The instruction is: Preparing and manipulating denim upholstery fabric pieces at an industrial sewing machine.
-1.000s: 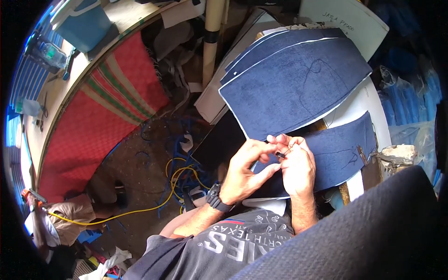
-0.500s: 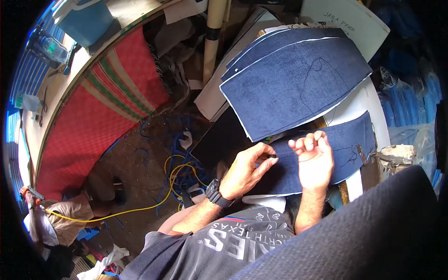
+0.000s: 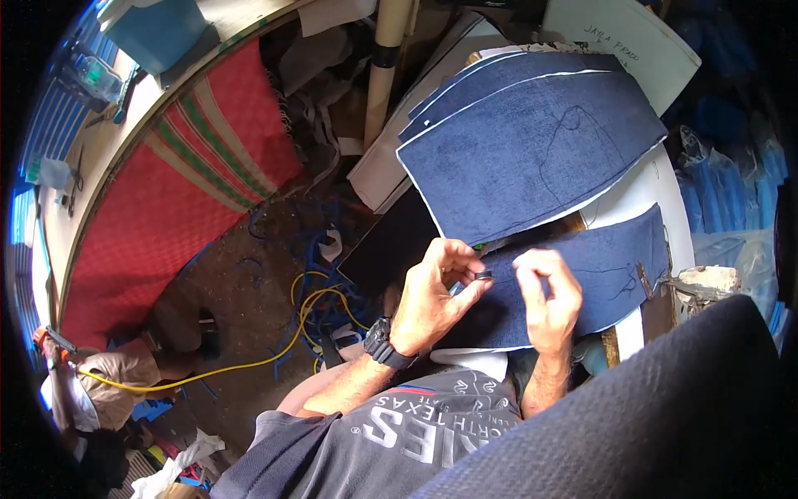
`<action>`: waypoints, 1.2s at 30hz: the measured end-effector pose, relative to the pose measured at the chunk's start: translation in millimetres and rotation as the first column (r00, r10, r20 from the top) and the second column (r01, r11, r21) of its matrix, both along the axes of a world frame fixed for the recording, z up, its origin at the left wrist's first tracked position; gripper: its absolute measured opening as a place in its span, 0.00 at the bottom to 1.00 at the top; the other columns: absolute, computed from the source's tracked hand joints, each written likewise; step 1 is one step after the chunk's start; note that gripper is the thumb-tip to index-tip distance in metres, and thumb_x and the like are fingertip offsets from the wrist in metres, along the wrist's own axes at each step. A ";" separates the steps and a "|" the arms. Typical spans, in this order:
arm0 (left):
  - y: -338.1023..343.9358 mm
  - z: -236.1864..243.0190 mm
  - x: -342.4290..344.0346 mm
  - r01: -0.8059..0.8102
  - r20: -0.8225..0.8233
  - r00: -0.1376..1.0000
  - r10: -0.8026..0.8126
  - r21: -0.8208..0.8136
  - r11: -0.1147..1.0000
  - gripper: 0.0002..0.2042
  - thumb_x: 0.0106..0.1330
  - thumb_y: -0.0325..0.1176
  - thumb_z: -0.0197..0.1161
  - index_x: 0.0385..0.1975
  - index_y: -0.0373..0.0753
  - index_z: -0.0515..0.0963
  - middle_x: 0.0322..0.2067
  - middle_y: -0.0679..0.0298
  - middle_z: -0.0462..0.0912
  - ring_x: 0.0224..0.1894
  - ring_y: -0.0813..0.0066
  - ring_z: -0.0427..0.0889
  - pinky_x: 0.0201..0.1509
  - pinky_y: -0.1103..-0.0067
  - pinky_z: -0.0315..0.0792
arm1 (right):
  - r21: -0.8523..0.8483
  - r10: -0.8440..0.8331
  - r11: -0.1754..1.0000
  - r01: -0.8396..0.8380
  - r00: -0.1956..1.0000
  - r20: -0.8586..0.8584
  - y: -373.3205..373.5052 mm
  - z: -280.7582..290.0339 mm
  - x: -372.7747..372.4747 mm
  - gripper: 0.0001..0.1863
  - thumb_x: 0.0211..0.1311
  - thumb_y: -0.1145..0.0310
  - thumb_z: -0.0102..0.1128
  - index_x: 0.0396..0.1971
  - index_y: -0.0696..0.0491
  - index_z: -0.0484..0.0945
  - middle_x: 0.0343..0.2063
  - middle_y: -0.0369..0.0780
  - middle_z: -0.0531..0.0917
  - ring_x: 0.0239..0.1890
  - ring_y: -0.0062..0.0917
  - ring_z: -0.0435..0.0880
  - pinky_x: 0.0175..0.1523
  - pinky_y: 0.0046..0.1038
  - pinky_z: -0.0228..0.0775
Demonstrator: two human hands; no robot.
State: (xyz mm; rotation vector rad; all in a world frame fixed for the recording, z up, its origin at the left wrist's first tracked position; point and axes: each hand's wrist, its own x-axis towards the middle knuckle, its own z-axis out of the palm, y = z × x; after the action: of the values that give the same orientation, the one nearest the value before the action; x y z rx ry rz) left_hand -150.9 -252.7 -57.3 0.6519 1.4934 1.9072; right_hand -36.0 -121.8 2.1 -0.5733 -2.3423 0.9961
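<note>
My left hand [image 3: 436, 291], with a black watch on its wrist, pinches a small black bobbin-like piece [image 3: 484, 275] between thumb and fingertips. A little to its right, my right hand [image 3: 550, 295] is closed, its thumb and forefinger together near that piece. Whatever they hold, perhaps a thread, is too fine to make out. Beneath both hands lies a dark blue fabric panel [image 3: 611, 258] with pale edges and loose dark thread on it. Just beyond are several stacked blue fabric panels [image 3: 507, 158], a loop of thread lying across the top one.
At the right stands a worn whitish block [image 3: 702, 284] beside clear plastic bags [image 3: 731, 249]. A yellow cord [image 3: 249, 366] crosses the littered floor on the left, where another person [image 3: 108, 382] is partly visible. Red striped cloth [image 3: 183, 183] hangs below a curved table edge.
My right hand has turned from loosely curled fingers to a pinch and come closer to my left. The small black piece shows more clearly in my left hand.
</note>
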 end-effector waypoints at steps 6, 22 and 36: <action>1.1 -4.2 -1.8 -0.004 -0.004 1.000 0.004 0.046 0.999 0.23 0.58 0.20 0.70 0.51 0.31 0.67 0.36 0.58 0.83 0.37 0.78 0.83 0.43 0.81 0.79 | 0.137 0.124 0.982 -0.132 0.990 0.070 -22.6 -1.0 -16.4 0.04 0.58 0.79 0.62 0.33 0.61 0.81 0.35 0.45 0.83 0.35 0.33 0.84 0.42 0.31 0.76; -2.9 -0.7 -5.6 -0.034 -0.402 0.915 0.009 -0.055 0.998 0.29 0.56 0.18 0.68 0.58 0.34 0.64 0.36 0.58 0.84 0.36 0.73 0.85 0.44 0.78 0.79 | 0.380 -0.014 0.924 -0.033 0.993 0.121 -29.5 -3.2 -28.2 0.07 0.56 0.78 0.64 0.35 0.60 0.80 0.35 0.46 0.82 0.37 0.41 0.83 0.43 0.37 0.76; -0.9 2.1 -1.5 0.042 0.005 0.999 -0.042 0.036 0.998 0.26 0.57 0.19 0.67 0.56 0.32 0.66 0.34 0.59 0.83 0.35 0.74 0.83 0.41 0.78 0.79 | -0.446 -0.004 0.895 -0.012 0.999 -0.036 -7.5 -7.1 -12.2 0.03 0.61 0.77 0.59 0.33 0.58 0.74 0.30 0.44 0.77 0.30 0.35 0.78 0.38 0.32 0.72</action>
State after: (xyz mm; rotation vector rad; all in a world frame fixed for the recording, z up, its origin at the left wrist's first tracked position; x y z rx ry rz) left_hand -152.4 -253.6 -55.3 0.6884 1.4340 1.9068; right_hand -48.2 -129.2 -5.0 -0.7132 -2.0831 1.5510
